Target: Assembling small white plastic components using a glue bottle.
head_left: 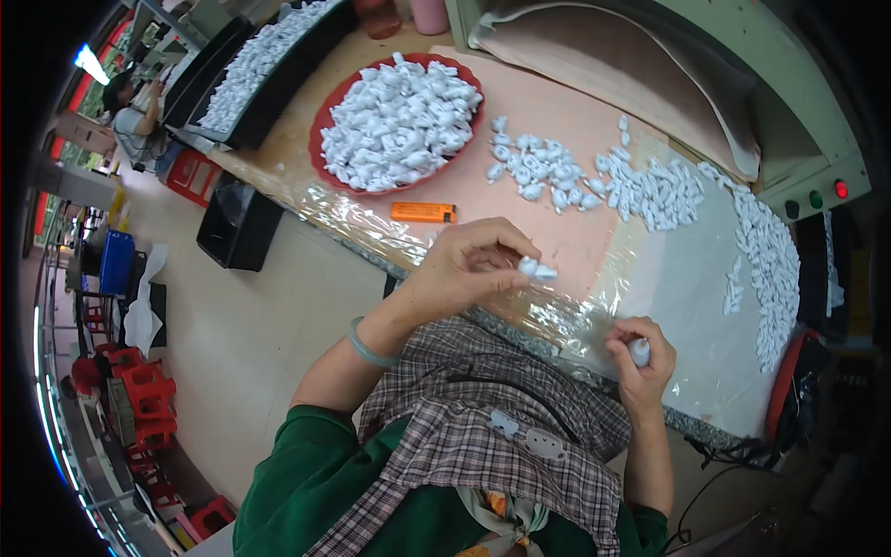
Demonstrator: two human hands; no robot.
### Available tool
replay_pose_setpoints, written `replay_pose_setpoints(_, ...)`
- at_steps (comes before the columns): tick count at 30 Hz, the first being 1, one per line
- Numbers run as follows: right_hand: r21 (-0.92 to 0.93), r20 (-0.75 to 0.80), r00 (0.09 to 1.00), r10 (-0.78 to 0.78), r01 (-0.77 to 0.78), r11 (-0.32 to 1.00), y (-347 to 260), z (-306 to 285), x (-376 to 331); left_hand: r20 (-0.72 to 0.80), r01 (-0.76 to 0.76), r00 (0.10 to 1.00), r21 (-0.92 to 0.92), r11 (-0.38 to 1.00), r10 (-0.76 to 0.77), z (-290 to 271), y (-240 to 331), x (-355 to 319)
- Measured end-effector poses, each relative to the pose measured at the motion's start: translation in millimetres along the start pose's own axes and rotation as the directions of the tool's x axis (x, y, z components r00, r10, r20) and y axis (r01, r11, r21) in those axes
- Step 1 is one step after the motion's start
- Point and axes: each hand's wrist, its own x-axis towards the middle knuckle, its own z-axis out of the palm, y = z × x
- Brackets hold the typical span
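My left hand is closed in a pinch over the near edge of the workbench. Between its thumb and forefinger is a small white moulded piece, knobbed at one end and narrower at the other. Lower and to the right, my right hand curls round a white rounded piece whose tip points up; the rest is hidden by the fingers. Beyond the left hand, similar small white pieces lie loose on the pinkish board. A red scalloped bowl is heaped with more of them.
An orange box lies by the bowl. More white pieces line the right side. A black tray of white parts stands far left. A pale green machine housing overhangs the back. A black bin stands below the bench's left end.
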Motion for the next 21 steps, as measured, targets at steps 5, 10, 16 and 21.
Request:
replay_pose_setpoints(5, -0.038, -0.01, 0.999, 0.039, -0.039, 0.999, 1, -2, -1, -0.411, 0.014, 0.898, 0.382, 0.924, 0.156, -70, 34, 13)
replay_pose_setpoints(10, -0.071, 0.01, 1.0, -0.021, 0.022, 0.997, -8, 2, 8, -0.444, 0.07, 0.787, 0.755, 0.652, 0.429, -109, 57, 34)
replay_pose_setpoints(16, -0.105, 0.01, 0.999, -0.045, 0.045, 0.993, -3, 2, 9, -0.17, -0.097, 0.794, 0.912, 0.398, 0.584, -71, 36, 41)
replay_pose_setpoints(21, -0.12, 0.022, 0.999, -0.041, 0.044, 0.992, -5, 1, 8, -0.013, -0.176, 0.849, 0.935, 0.307, 0.528, -42, -13, 57)
